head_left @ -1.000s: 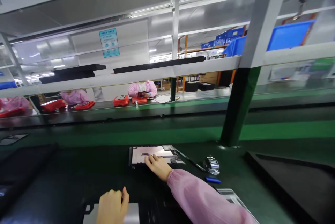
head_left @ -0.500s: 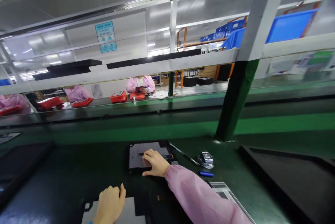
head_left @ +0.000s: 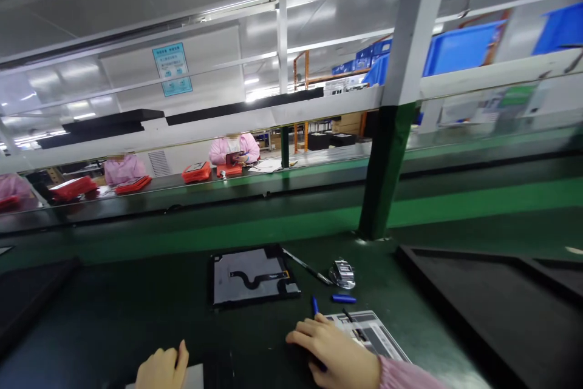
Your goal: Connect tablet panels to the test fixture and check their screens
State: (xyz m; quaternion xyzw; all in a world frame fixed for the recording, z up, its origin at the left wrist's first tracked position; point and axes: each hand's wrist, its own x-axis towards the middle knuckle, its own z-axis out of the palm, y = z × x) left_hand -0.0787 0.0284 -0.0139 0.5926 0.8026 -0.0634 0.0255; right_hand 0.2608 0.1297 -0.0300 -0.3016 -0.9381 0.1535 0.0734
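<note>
My right hand (head_left: 334, 355) rests low on the dark bench, fingers curled over a small dark object I cannot make out, its edge against a flat grey panel (head_left: 371, 334). My left hand (head_left: 161, 369) sits at the bottom edge, fingers closed, on the corner of a pale sheet (head_left: 197, 377). Farther out lies a tablet-like panel (head_left: 252, 275), back up, with a black flex cable across it; neither hand touches it.
Right of the panel lie thin tweezers (head_left: 307, 267), a shiny metal tool (head_left: 342, 273) and two blue pen-like pieces (head_left: 343, 298). Dark trays sit at the left (head_left: 27, 298) and right (head_left: 492, 310). A green post (head_left: 382, 176) rises behind. Co-workers in pink (head_left: 234, 147) sit across the conveyor.
My right hand left the tablet-like panel and drew back toward me, beside the grey panel. My left hand slid lower in view. The camera panned right.
</note>
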